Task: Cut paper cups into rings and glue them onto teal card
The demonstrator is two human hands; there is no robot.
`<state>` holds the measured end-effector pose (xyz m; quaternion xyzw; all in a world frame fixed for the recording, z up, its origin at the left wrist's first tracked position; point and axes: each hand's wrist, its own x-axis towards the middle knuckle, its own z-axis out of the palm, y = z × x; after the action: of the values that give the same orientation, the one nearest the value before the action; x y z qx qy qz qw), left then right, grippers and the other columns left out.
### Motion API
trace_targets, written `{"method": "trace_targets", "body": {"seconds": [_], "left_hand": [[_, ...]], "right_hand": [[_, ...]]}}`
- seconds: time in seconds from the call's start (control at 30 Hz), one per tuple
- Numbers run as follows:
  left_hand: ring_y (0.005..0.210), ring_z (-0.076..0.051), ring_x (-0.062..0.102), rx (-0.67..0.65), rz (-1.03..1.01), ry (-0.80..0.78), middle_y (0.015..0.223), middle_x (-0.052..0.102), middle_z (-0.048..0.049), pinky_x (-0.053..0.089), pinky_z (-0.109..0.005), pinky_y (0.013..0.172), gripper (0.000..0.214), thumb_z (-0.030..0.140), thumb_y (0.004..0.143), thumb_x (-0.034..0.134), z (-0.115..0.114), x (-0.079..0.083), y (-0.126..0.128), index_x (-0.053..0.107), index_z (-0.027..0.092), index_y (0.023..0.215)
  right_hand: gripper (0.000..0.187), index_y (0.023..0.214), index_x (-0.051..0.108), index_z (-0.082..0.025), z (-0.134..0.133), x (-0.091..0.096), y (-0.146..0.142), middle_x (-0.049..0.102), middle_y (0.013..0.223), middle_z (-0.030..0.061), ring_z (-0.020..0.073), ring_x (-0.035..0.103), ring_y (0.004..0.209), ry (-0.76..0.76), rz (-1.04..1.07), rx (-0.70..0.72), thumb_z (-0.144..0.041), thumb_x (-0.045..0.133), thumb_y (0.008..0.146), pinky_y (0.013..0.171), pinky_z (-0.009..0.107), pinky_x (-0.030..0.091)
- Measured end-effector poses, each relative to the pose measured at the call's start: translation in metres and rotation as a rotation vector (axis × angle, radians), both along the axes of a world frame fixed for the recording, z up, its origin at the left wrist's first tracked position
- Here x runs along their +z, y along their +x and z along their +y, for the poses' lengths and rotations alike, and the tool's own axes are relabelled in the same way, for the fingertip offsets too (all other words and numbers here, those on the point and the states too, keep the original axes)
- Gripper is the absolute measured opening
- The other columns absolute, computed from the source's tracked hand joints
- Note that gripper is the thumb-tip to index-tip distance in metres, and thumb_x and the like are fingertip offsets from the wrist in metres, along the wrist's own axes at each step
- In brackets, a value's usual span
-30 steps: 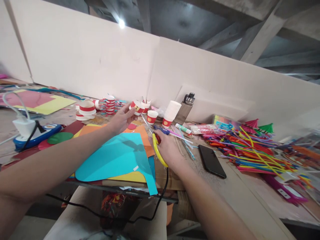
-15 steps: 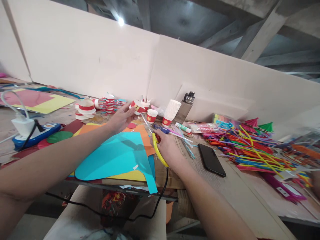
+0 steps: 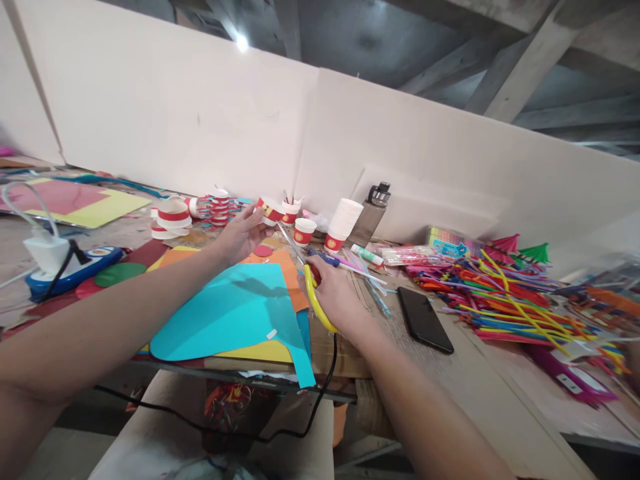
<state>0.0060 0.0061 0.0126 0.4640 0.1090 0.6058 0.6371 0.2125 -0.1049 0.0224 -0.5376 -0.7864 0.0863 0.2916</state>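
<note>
Above the table, my left hand grips a red and white paper cup piece between thumb and fingers. My right hand is closed around the yellow handle of a pair of scissors. The scissor blades point up and left, with their tips close to the lower edge of the cup piece; whether they touch it I cannot tell. Beneath both hands lies a blue paper sheet over orange paper and yellow paper.
Behind the hands stand a paper cup, a cup stack and a bottle. Cut cup rings and a blue power strip lie left. On the right are a phone and coloured pipe cleaners.
The cup piece has turned slightly in my left hand and shifted a little left. The scissors have moved slightly up and left with my right hand.
</note>
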Motion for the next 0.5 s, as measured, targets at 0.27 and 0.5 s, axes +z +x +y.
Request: {"method": "trace_targets", "body": {"seconds": [0.27, 0.5], "left_hand": [[0.074, -0.012, 0.067, -0.013, 0.018, -0.036, 0.093, 0.073, -0.0037, 0.049, -0.022, 0.060, 0.030, 0.042, 0.083, 0.074, 0.0042, -0.0026, 0.0000, 0.066, 0.016, 0.096], [0.066, -0.011, 0.066, -0.028, 0.034, -0.087, 0.087, 0.073, -0.0040, 0.048, -0.021, 0.056, 0.032, 0.048, 0.087, 0.067, 0.0035, -0.0019, 0.0018, 0.066, 0.016, 0.093]], "right_hand": [[0.029, 0.115, 0.069, -0.019, 0.0024, -0.0049, 0.0009, 0.073, 0.091, 0.0047, 0.0151, 0.061, 0.074, -0.061, 0.046, 0.029, -0.022, 0.056, 0.089, 0.069, 0.024, 0.042], [0.029, 0.113, 0.070, -0.019, 0.0029, -0.0071, 0.0000, 0.071, 0.083, 0.0023, 0.0129, 0.057, 0.066, -0.064, 0.071, 0.040, -0.025, 0.053, 0.090, 0.066, 0.022, 0.041]]}}
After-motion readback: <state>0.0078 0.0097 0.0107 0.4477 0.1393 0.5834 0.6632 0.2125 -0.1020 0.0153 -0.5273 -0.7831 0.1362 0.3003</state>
